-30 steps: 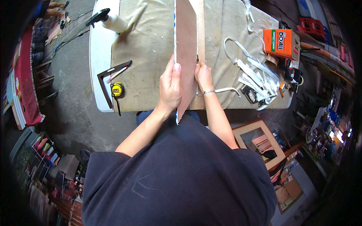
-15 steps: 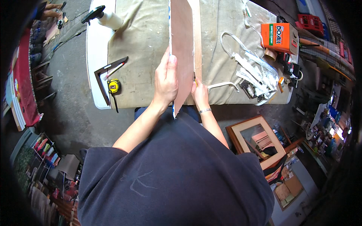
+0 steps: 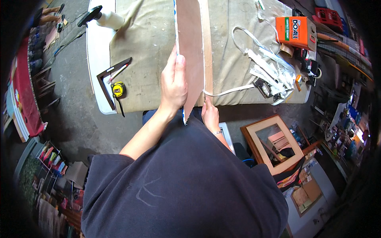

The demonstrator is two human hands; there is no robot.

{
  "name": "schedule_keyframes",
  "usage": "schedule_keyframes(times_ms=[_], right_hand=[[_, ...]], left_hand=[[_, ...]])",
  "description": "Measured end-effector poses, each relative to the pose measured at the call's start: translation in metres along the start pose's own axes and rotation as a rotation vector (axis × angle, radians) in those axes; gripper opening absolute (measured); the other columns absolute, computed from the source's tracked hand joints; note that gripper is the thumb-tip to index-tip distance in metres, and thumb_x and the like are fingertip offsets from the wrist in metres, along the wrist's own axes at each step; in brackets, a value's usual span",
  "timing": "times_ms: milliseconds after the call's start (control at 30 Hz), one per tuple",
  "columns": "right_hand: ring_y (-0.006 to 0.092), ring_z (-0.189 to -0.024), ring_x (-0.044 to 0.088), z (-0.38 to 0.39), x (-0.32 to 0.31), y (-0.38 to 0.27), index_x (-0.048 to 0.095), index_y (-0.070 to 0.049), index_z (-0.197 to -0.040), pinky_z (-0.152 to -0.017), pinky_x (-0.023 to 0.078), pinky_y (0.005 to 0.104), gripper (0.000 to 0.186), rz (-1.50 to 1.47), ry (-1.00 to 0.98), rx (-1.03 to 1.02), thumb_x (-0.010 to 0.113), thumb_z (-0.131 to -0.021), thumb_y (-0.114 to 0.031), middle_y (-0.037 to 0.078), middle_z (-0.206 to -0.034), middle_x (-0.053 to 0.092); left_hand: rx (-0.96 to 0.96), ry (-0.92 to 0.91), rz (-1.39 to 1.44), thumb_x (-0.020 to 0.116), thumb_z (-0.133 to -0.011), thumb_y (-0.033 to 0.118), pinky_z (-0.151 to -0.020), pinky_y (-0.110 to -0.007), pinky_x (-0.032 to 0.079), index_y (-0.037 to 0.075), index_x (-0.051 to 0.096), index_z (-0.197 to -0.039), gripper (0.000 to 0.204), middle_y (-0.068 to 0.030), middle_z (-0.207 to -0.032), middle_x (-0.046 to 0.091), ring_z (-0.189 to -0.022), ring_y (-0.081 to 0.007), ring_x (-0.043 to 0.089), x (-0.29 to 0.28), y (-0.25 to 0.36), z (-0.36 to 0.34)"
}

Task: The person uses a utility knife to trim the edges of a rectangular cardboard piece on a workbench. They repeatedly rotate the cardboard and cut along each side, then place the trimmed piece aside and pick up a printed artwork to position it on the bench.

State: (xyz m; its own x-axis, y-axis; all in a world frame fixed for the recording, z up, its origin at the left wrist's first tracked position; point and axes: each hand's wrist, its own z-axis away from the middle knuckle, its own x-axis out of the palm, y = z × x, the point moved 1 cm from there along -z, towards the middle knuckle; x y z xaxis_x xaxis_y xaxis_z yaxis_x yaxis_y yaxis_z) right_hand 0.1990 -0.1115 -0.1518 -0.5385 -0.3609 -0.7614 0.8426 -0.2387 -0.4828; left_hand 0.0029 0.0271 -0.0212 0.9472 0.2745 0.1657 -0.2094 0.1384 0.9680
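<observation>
A thin brown board (image 3: 189, 51) stands on edge, its long side running away from me and its ragged near end close to my shirt. My left hand (image 3: 174, 83) is closed around the board's left edge, thumb lying along its face. At the board's right edge, low down, my right hand (image 3: 210, 114) is closed on a slim cutter (image 3: 204, 97), mostly hidden by the fingers. A narrow white strip (image 3: 230, 91) curls off that edge just above the cutter and runs right. A pale wooden strip (image 3: 208, 51) lies along the board's right side.
On the cloth-covered table (image 3: 147, 51) are a tape measure (image 3: 118, 90), a black square (image 3: 106, 84), a spray bottle (image 3: 111, 20), white offcuts (image 3: 276, 77) and an orange can (image 3: 295, 33). A wooden frame (image 3: 272, 144) leans at the right.
My right hand has drawn down toward me along the board's right edge with the cutter. The white strip now meets the edge just above it. My left hand keeps its hold.
</observation>
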Motion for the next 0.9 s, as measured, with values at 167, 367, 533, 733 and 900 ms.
schedule_keyframes(times_ms=[167, 367, 533, 733, 900], right_hand=[[0.0431, -0.085, 0.066, -0.024, -0.04, -0.009, 0.057, -0.001, -0.127, -0.072, 0.053, 0.0466, 0.035, -0.134, 0.033, 0.02, 0.054, -0.095, -0.014, 0.031, -0.089, 0.064], [0.0437, -0.093, 0.064, -0.227, -0.061, -0.087, 0.058, -0.001, -0.124, -0.079, 0.051, 0.047, 0.034, -0.395, 0.255, -0.193, 0.054, -0.094, -0.016, 0.029, -0.097, 0.065], [0.0454, -0.091, 0.063, -0.36, -0.048, -0.124, 0.062, -0.004, -0.107, -0.081, 0.051, 0.0508, 0.025, -0.145, 0.287, -0.223, 0.054, -0.092, -0.022, 0.028, -0.094, 0.066], [0.0448, -0.093, 0.063, -0.379, -0.033, -0.132, 0.065, -0.006, -0.107, -0.082, 0.05, 0.0499, 0.027, -0.001, 0.226, -0.225, 0.053, -0.092, -0.023, 0.027, -0.095, 0.066], [0.0451, -0.094, 0.063, -0.38, -0.036, -0.133, 0.065, -0.004, -0.11, -0.084, 0.05, 0.0496, 0.029, 0.02, 0.192, -0.243, 0.052, -0.091, -0.022, 0.029, -0.096, 0.065]], left_hand=[[0.0, 0.022, 0.038, 0.036, -0.106, 0.025, -0.113, -0.031, 0.025, -0.008, 0.036, -0.143, 0.049, -0.0148, -0.145, 0.044, -0.136, -0.0197, 0.038, -0.003, -0.001, 0.0], [0.004, -0.015, 0.028, 0.036, -0.105, 0.022, -0.113, -0.032, 0.027, -0.007, 0.034, -0.145, 0.049, -0.0181, -0.147, 0.042, -0.137, -0.0231, 0.037, -0.004, 0.0, -0.003], [0.001, -0.049, 0.036, 0.035, -0.105, 0.021, -0.113, -0.032, 0.026, -0.007, 0.032, -0.146, 0.05, -0.0191, -0.147, 0.041, -0.138, -0.0241, 0.036, 0.0, 0.001, -0.005], [-0.022, -0.023, 0.04, 0.035, -0.106, 0.024, -0.114, -0.032, 0.023, -0.009, 0.03, -0.146, 0.052, -0.0164, -0.148, 0.039, -0.138, -0.0215, 0.034, -0.006, 0.002, -0.002], [0.007, -0.037, 0.011, 0.035, -0.106, 0.024, -0.115, -0.033, 0.021, -0.009, 0.028, -0.146, 0.053, -0.0168, -0.151, 0.036, -0.141, -0.0222, 0.03, -0.006, 0.002, -0.004]])
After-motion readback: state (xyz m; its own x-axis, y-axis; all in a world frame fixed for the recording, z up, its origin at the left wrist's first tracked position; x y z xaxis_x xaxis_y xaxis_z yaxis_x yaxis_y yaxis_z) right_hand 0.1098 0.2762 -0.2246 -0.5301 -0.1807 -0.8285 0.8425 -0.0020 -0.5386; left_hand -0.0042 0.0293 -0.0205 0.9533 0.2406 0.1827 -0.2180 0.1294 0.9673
